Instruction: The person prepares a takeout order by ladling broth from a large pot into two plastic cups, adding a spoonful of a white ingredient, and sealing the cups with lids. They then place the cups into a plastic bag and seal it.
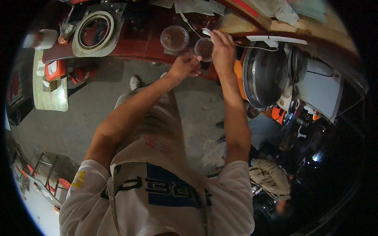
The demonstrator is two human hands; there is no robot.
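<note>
Two round clear plastic tubs with brown contents sit on the dark red counter (138, 44). The left tub (174, 38) stands apart from my hands. Over the right side of the other tub (203, 49) lies my right hand (223, 48), hiding part of it. A small white piece (206, 31) shows by its fingertips; whether they grip it is unclear. My left hand (184, 66) is at the counter's front edge, thumb and fingers drawn together beside the right tub's near rim. I cannot make out anything between them.
A white ring in a metal plate (113, 48) sits left on the counter. Large dark metal pans (262, 76) stand close to my right arm. A white cable (192, 26) crosses behind the tubs. Another person (270, 177) is behind at right.
</note>
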